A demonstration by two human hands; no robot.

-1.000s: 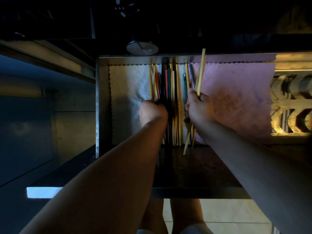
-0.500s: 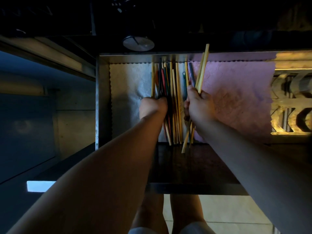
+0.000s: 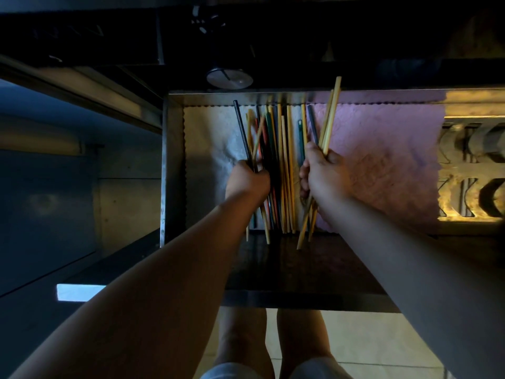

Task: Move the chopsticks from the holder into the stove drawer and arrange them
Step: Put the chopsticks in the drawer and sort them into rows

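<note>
The mixed coloured chopsticks [image 3: 284, 165] lie mid-drawer in the steel stove drawer [image 3: 172, 165], long axes running front to back. Just right of them, the right hand [image 3: 323, 173] has its fingers clenched round a few pale bamboo chopsticks [image 3: 332, 116], which lean toward the back right corner. At the pile's left edge, the left hand [image 3: 247, 181] grips a dark chopstick [image 3: 241, 129] and some yellow ones, also askew. Both bunches probably need turning parallel to the pile.

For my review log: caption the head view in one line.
Left hand grips dark chopstick, right hand holds pale chopsticks over the lined stove drawer.
</note>
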